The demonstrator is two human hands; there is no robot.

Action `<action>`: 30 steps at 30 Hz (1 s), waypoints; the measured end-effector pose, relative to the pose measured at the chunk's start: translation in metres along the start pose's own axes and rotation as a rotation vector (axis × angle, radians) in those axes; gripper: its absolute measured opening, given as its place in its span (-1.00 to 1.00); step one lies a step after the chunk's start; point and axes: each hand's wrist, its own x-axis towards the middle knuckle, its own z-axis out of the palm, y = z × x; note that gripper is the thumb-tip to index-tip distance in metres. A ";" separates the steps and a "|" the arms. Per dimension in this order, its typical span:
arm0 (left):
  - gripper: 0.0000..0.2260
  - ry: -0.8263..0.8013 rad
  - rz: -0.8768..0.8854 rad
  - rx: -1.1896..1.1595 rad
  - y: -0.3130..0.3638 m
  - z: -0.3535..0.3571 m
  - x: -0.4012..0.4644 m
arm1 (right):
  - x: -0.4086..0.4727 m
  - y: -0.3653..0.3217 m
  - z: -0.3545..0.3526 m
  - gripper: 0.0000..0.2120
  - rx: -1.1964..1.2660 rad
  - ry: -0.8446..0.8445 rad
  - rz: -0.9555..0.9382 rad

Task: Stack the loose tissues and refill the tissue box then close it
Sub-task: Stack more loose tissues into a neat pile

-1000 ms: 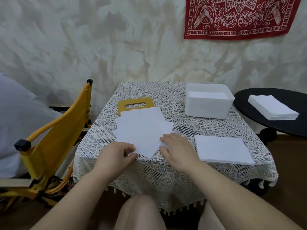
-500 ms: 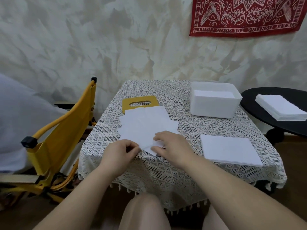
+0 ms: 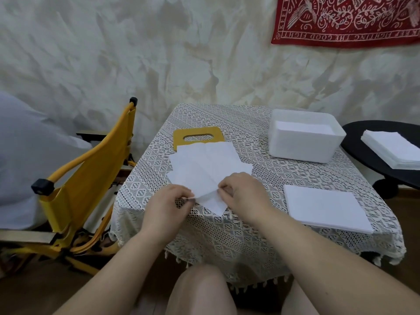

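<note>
In the open tissue box, stacked tissues.

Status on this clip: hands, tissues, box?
Left hand and right hand pinch fanned loose tissues at the near corner. Tissue box open, part filled. Yellow lid partly under the fan.

A lived-in room of a home, set up around a small worktop.

The worktop wears a cream lace cloth with a fringed hem. Left of it stands a yellow folding chair; right of it, a black round side table. Behind it rises a mottled plaster wall with a red patterned cloth hung on it.
</note>
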 end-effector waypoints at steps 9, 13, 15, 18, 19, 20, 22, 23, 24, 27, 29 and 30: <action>-0.77 0.121 -0.096 -0.181 -0.006 -0.023 -0.010 | -0.017 0.012 -0.011 -0.90 0.011 0.138 -0.040; -0.67 0.158 -0.097 -0.188 -0.008 -0.030 -0.016 | -0.043 0.006 -0.015 -0.64 0.020 -0.020 -0.079; -0.66 0.165 -0.055 -0.174 -0.002 -0.027 -0.014 | -0.049 0.008 -0.018 -0.58 0.062 -0.054 -0.007; -0.66 0.157 0.031 -0.206 0.017 -0.016 -0.006 | -0.055 0.010 -0.018 -0.52 0.120 -0.070 0.046; -0.66 0.132 0.059 -0.233 0.026 -0.011 -0.003 | -0.056 0.010 -0.019 -0.51 0.133 -0.057 0.055; -0.66 0.086 0.079 -0.270 0.034 -0.006 0.000 | -0.057 0.011 -0.018 -0.51 0.137 -0.037 0.064; -0.59 -0.048 0.100 -0.295 0.044 0.001 0.001 | -0.059 0.015 -0.019 -0.50 0.135 0.001 0.088; -0.53 -0.098 0.111 -0.243 0.043 0.003 0.001 | -0.060 0.017 -0.020 -0.49 0.134 0.014 0.100; -0.45 -0.139 0.122 -0.156 0.039 0.004 0.001 | -0.062 0.018 -0.021 -0.48 0.134 0.024 0.102; -0.31 -0.276 0.158 0.151 0.021 0.000 -0.005 | -0.065 0.021 -0.021 -0.48 0.136 0.031 0.084; -0.43 -0.311 0.195 0.247 0.015 -0.001 -0.010 | -0.066 0.021 -0.019 -0.50 0.139 0.016 0.076; -0.55 -0.291 0.212 0.240 0.013 0.000 -0.011 | -0.066 0.020 -0.017 -0.51 0.142 0.014 0.075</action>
